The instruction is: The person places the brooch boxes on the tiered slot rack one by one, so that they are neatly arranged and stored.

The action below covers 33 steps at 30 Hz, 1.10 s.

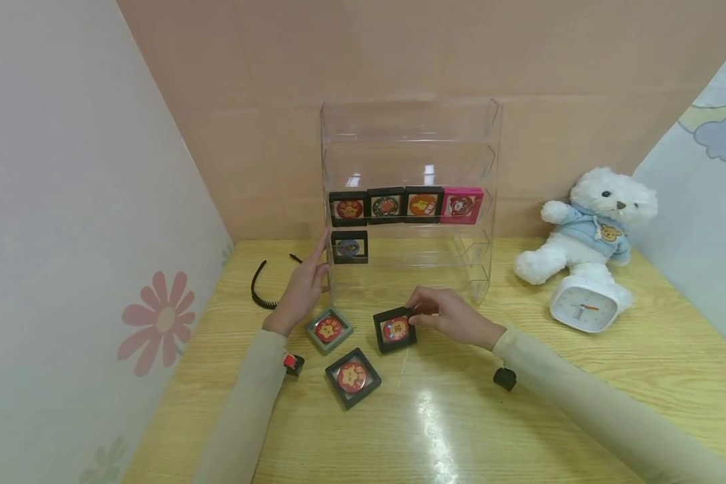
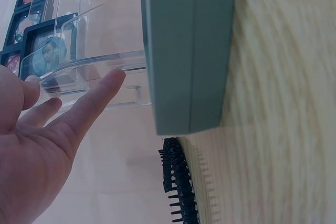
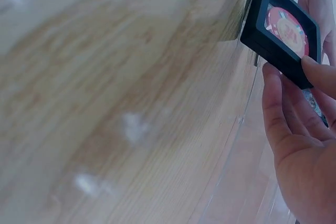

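Observation:
My right hand (image 1: 450, 316) pinches a black square display frame (image 1: 384, 341) by its right edge, thumb on the front, fingers behind. Inside the frame is a round red badge (image 3: 287, 31). My left hand (image 1: 302, 289) is at the left side of a clear acrylic rack (image 1: 411, 138); in the left wrist view its straight fingers (image 2: 97, 95) lie along the side panel. One rack tier holds several framed badges, the rightmost a pink frame (image 1: 479, 210). Below them stands a single black frame (image 1: 365, 249). A grey-green frame (image 1: 312, 336) and another black frame (image 1: 337, 386) lie on the table.
A black toothed headband (image 1: 255, 286) lies left of the rack. At the right sit a white teddy bear (image 1: 565, 252) in a blue top and a white clock (image 1: 583, 306). A wall (image 1: 97, 168) with painted flowers borders the table's left side.

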{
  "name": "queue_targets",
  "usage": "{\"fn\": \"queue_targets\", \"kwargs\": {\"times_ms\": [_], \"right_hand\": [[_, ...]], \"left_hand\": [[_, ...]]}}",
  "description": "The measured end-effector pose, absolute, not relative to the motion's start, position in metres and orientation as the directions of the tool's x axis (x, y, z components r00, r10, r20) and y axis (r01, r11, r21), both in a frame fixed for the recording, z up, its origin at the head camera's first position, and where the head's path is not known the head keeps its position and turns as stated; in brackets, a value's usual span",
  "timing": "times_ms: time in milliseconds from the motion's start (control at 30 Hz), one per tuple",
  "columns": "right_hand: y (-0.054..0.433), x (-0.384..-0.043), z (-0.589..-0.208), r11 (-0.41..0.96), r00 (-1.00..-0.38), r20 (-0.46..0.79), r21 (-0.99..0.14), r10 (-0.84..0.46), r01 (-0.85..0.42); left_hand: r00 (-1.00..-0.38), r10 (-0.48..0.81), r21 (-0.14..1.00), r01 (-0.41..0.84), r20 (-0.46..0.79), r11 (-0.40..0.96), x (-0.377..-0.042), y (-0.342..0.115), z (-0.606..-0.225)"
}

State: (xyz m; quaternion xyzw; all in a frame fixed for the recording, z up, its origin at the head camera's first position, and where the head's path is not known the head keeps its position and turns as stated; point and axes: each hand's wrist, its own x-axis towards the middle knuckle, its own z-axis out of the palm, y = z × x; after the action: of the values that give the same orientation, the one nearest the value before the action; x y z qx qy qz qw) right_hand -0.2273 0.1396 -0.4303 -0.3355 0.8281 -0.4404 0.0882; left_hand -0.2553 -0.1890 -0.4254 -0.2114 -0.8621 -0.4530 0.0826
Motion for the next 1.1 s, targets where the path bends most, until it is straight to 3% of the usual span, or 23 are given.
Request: {"fn": "queue_targets", "kwargs": {"times_ms": [567,1100], "right_hand": [[0.139,-0.231,-0.410,0.403,-0.798,0.373,-0.714,-0.472,-0.572],[0.131,-0.253,-0.384,0.370,-0.713,0.614,-0.610,-0.339,-0.701]], "left_hand": [[-0.898,0.282,0.742,0.438,0.338,0.507,-0.258,-0.190,-0.428],[-0.899,0.286,0.750,0.435,0.332,0.498,-0.256,-0.188,-0.426]]}}
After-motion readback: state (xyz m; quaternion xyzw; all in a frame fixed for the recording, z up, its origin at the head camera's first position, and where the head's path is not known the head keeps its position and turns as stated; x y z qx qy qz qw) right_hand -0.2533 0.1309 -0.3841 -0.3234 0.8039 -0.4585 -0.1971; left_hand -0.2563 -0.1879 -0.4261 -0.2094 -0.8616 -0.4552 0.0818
